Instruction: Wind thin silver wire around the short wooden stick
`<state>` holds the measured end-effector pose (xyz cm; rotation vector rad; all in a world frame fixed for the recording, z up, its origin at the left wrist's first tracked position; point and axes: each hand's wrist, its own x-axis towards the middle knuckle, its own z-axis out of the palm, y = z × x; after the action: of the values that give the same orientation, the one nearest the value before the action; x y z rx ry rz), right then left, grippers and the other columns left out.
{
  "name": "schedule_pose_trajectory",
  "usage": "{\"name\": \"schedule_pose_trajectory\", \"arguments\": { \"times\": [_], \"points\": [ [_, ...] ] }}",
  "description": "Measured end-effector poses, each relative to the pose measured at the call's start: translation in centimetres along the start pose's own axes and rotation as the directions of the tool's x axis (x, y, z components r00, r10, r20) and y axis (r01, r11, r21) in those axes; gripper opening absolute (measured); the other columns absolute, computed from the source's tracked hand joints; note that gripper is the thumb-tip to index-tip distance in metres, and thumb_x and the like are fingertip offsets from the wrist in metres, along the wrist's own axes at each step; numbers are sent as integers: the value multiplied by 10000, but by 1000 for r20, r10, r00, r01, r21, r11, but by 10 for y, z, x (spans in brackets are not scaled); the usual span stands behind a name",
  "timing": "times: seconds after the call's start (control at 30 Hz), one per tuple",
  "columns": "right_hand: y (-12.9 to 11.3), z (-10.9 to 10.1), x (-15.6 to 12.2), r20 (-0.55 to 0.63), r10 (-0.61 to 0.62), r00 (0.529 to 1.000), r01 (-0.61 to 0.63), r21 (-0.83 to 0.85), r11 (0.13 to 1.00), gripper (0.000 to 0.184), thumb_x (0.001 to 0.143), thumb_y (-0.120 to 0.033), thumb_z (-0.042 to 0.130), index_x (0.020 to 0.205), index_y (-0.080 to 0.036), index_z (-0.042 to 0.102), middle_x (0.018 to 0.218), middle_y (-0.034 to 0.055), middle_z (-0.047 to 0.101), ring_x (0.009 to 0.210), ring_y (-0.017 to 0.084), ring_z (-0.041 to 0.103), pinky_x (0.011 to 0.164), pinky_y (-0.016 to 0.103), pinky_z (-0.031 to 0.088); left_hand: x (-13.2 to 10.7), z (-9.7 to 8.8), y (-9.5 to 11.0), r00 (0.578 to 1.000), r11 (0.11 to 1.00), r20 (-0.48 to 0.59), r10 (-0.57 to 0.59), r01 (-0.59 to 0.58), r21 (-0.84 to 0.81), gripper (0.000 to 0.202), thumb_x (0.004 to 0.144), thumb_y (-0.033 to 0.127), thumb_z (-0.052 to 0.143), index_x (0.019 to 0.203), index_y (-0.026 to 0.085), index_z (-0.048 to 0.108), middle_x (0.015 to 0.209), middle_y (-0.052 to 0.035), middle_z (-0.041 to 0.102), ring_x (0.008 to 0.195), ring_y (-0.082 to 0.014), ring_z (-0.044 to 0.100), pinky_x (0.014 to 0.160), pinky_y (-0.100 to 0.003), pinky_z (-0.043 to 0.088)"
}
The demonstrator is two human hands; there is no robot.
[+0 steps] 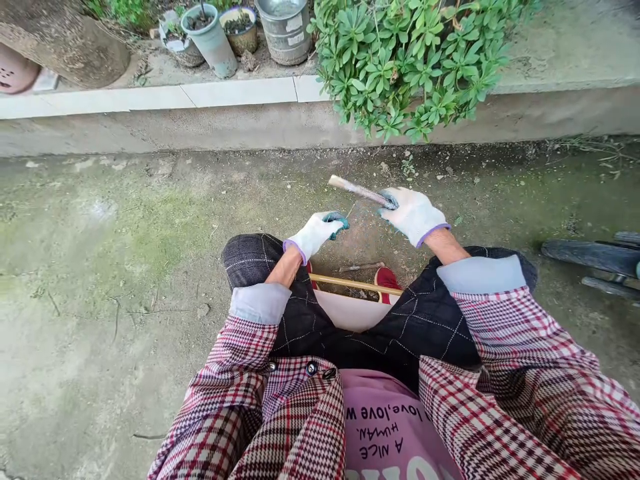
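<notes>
Head | white-gloved right hand clasps slender, pale-tipped grey stick, toward ten o'clock; keep steady | white-gloved left hand: grip unclear

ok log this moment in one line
right white-gloved hand: grips slim pale-tipped rod | left white-gloved hand: curled, contents unclear

1. Right hand, in a white glove with a purple cuff, is gripping a stubby stick, pale end pointing up and left.
2. Left hand, same kind of glove, sits just beside it with the fingers curled in. Can't tell if it's pinching that skinny strand.
3. Yellowish rod runs across between the knees, red shoe right by it.
4. Up top: leafy bush hanging over a ledge, pots to its left.
5. Wheel off right.
</notes>
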<state>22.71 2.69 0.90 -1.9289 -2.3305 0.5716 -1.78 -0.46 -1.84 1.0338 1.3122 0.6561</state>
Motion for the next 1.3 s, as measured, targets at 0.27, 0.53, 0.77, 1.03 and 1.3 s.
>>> {"name": "schedule_pose_trajectory", "arguments": {
  "times": [0.27, 0.53, 0.77, 1.03, 1.3],
  "points": [
    [16, -6, -11, 463, -133, 877, 225, -151, 963, 90, 762, -152, 774, 799, -223, 734, 736, 28, 728, 640, 194, 625, 609, 327, 409, -1, -4, -3, 996, 999, 75, -52, 52, -2, 120, 746, 43, 675, 699, 148, 642, 660, 29, 632, 598, -87, 568, 717, -270, 512],
    [11, -11, -25, 477, -363, 800, 4, 601, 799, 211, 718, -374, 799, 830, -237, 685, 677, -43, 635, 573, 141, 573, 521, 266, 480, 4, -13, -10, 963, 995, 268, -39, 61, -74, 125, 727, 124, 812, 808, 121, 716, 714, 6, 692, 580, -89, 590, 697, -274, 552],
    [-5, 15, -5, 135, -34, 990, -3, 268, 963, 276, 876, -303, 711, 1124, -191, 755, 1027, 86, 791, 885, 249, 712, 776, 345, 574, 5, 0, -17, 958, 992, 288, 5, 30, -119, 20, 848, 136, 713, 852, 118, 719, 698, -17, 717, 599, -102, 657, 711, -260, 567],
    [21, -10, -12, 424, -36, 905, 192, -333, 923, 281, 891, -243, 626, 1136, -194, 752, 1108, 142, 787, 907, 289, 717, 722, 368, 471, 8, -2, -23, 984, 989, 175, -28, 3, 145, 168, 835, 37, 607, 787, 119, 746, 658, 15, 694, 500, -78, 552, 605, -238, 475],
    [19, -14, -29, 561, -361, 745, 22, 520, 854, 238, 724, -384, 804, 843, -230, 667, 720, -30, 639, 610, 146, 573, 549, 273, 474, 11, -5, -20, 972, 997, 227, 59, -68, 34, 51, 778, 150, 772, 762, 124, 731, 743, -11, 723, 640, -100, 607, 668, -235, 514]
  ]
}}
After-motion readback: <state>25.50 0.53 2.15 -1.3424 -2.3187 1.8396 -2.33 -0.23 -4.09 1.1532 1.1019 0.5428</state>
